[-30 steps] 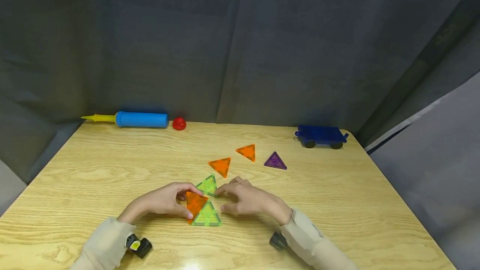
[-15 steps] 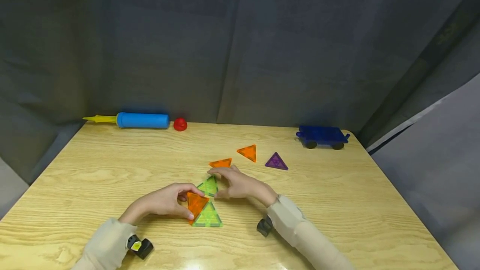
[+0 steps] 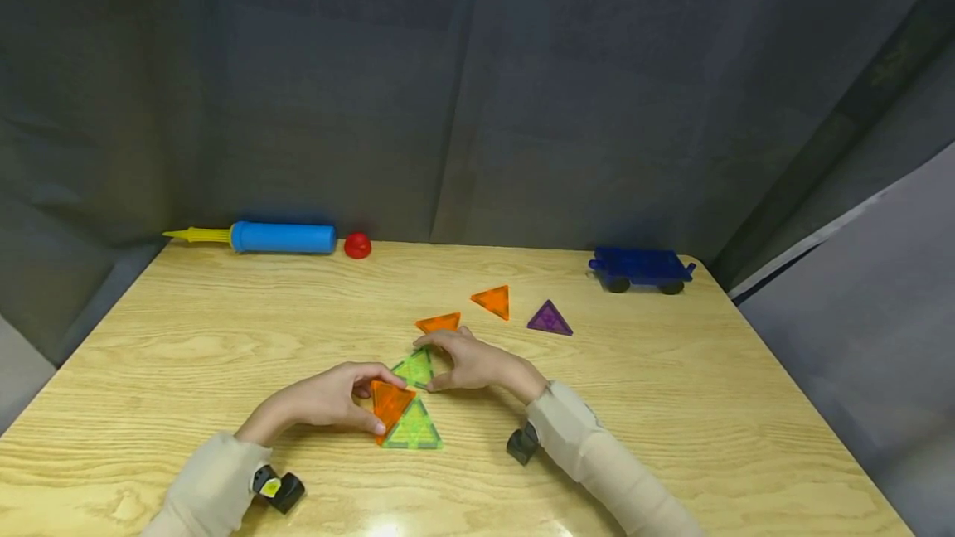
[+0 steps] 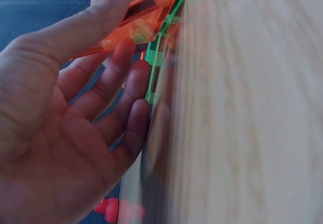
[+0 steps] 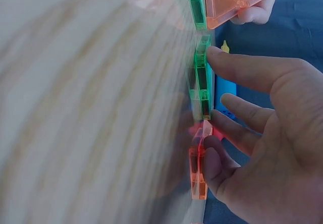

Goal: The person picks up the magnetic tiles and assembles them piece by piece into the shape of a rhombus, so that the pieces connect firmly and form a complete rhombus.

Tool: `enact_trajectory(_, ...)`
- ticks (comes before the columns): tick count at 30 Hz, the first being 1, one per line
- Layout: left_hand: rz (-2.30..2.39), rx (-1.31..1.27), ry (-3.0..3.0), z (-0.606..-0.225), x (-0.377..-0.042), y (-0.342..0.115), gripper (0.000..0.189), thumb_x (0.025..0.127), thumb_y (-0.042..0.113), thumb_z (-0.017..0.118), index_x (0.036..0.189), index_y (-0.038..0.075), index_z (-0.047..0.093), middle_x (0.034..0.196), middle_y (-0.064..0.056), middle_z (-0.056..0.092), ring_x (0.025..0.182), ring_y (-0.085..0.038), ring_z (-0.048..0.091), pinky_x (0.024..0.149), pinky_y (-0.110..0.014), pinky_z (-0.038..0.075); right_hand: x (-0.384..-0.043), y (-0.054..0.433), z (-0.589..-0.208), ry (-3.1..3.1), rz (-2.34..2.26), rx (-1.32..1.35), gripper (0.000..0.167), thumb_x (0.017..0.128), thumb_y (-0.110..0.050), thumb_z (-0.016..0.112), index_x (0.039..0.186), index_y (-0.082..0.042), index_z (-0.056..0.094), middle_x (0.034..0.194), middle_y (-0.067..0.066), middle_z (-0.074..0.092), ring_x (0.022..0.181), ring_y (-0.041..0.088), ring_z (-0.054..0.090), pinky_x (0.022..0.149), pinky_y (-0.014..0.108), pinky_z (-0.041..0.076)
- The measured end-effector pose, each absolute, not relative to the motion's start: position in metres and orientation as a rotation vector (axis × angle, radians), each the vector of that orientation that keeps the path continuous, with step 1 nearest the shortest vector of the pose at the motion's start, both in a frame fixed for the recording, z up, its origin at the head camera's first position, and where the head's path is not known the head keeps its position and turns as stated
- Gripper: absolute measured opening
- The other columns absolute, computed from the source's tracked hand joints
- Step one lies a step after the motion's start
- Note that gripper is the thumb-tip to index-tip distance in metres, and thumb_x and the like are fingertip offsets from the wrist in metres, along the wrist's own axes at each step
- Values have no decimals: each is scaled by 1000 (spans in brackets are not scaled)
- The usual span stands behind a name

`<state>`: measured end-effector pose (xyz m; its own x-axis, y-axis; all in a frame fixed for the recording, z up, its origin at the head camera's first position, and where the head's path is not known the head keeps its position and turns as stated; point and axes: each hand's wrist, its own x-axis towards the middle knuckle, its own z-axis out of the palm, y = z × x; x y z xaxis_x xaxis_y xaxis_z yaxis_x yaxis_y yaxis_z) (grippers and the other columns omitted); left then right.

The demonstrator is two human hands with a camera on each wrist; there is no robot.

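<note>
My left hand point(image 3: 324, 396) pinches an orange triangular magnetic tile point(image 3: 390, 406) between thumb and fingers. This tile is raised at a tilt, along the left edge of a green triangular tile point(image 3: 414, 431) lying on the table. Just behind lies a second green triangular tile point(image 3: 415, 368), flat on the tabletop. My right hand point(image 3: 477, 365) spans that one, thumb tip at its near corner and fingertips at its far corner. In the right wrist view, the thumb point(image 5: 242, 67) meets one end of the green tile point(image 5: 203, 77). Another orange tile point(image 3: 440, 321) is partly hidden behind the right fingers.
Farther back on the wooden table point(image 3: 224, 338) lie an orange triangle point(image 3: 494, 302) and a purple triangle point(image 3: 550, 319). Along the back edge are a blue pump point(image 3: 283, 238) with a yellow nozzle, a red domed piece point(image 3: 357, 245) and a dark blue wheeled cart point(image 3: 642, 268).
My right hand has moved back and left from beside the green tiles to span the rear one, covering part of the orange tile behind. My left hand has stayed still with its orange tile.
</note>
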<state>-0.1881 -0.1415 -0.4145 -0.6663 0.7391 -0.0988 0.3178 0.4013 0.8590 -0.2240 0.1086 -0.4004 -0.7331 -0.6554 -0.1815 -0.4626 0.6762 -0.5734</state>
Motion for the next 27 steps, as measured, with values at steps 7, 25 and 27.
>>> enact_trajectory(7, 1209, 902, 2176, -411, -186, -141, 49, 82, 19, 76, 126, 11, 59, 130, -12, 54, 115, -28, 49, 95, -49, 40, -223, 109, -402, 2528, -717, -848, 57, 84, -21, 74, 135, -14, 50, 142, 11, 44, 133, 28, 35, 112, 48, 24)
enact_trajectory(25, 1212, 924, 2198, -415, -188, -142, 48, 81, 23, 77, 124, 13, 60, 127, -8, 57, 116, -24, 50, 96, -43, 41, -214, 108, -402, 2586, -695, -761, 65, 78, -26, 79, 134, -11, 50, 128, 12, 50, 119, 26, 45, 101, 43, 39)
enact_trajectory(27, 1216, 926, 2195, -415, -188, -142, 48, 80, 22, 77, 124, 13, 60, 127, -8, 57, 115, -25, 50, 96, -43, 41, -213, 108, -403, 2586, -692, -762, 66, 77, -27, 80, 134, -10, 51, 127, 11, 50, 119, 25, 46, 101, 42, 40)
